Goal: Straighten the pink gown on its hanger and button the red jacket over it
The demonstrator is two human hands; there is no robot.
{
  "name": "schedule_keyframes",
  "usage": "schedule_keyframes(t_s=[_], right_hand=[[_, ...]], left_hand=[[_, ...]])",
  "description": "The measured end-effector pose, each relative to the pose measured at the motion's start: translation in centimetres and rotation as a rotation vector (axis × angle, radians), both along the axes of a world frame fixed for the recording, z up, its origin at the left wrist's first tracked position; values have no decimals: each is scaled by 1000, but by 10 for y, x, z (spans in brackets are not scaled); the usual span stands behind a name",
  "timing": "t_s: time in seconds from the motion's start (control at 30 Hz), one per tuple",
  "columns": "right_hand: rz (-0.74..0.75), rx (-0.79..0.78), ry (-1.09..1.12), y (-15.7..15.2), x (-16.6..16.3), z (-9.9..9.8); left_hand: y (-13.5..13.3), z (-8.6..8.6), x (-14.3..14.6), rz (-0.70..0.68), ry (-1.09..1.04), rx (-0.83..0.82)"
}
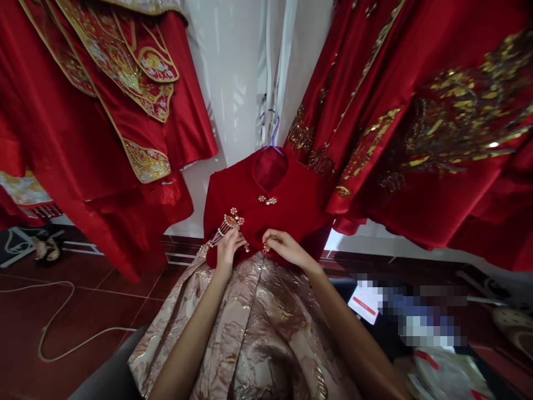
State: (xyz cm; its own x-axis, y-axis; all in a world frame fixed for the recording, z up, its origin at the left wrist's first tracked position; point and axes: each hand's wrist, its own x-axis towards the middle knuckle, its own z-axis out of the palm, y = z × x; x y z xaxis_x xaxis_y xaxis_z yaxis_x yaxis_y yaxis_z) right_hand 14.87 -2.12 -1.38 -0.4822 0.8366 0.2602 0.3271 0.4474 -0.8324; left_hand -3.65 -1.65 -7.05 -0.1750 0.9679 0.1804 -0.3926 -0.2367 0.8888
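A dress with a dark red velvet bodice [233, 186] and a shiny rose-gold patterned skirt [245, 333] hangs in front of me from a pale purple hanger [272, 138]. My left hand [230, 248] is closed on the dress at the waist, beside a small beaded ornament [247, 248]; exactly what its fingertips grip is partly hidden. Just above that hand, a beaded tassel brooch [230, 220] lies on the velvet. With thumb and fingers pinched, my right hand [285, 246] holds a small beaded clasp [265, 249] at the waist. Another beaded clasp [267, 199] sits below the collar.
Red embroidered garments [137, 105] hang at left, and red sequined ones [420, 128] at right. A pale cable [62, 283] curls over the tiled floor by black shoes [45, 250]. A lit phone-like screen [366, 301] and a clear plastic package [449, 372] lie at lower right.
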Motion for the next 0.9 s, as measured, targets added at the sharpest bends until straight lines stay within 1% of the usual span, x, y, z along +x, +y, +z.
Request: schedule_keyframes(t_s=[0.07,0.17,0.33,0.43,0.53,0.6,0.7,0.73,0.77,0.83,0.9], right_hand=[[-25,14,-7,-1,3,2],[-21,7,-22,0,3,0],[28,-21,-38,3,1,-5],[36,-28,-36,2,1,-5],[42,-29,-41,1,2,-4],[44,-28,-51,1,1,-4],[52,-24,-70,0,-1,-3],[53,-22,-77,0,-1,-2],[54,-21,-87,0,-1,-2],[68,-25,-119,0,2,0],[113,-57,-171,-1,7,2]], left_hand=[[11,11,-2,4,-68,-22],[19,26,-2,1,-103,-19],[16,41,0,-66,-231,-53],[13,44,1,-82,-266,-65],[14,43,1,-66,-231,-59],[16,41,2,-17,-184,-52],[17,41,3,98,-131,-32],[16,41,4,124,-124,-28],[14,43,5,122,-118,-31],[11,48,8,26,-86,-48],[9,58,12,-88,-5,-40]])
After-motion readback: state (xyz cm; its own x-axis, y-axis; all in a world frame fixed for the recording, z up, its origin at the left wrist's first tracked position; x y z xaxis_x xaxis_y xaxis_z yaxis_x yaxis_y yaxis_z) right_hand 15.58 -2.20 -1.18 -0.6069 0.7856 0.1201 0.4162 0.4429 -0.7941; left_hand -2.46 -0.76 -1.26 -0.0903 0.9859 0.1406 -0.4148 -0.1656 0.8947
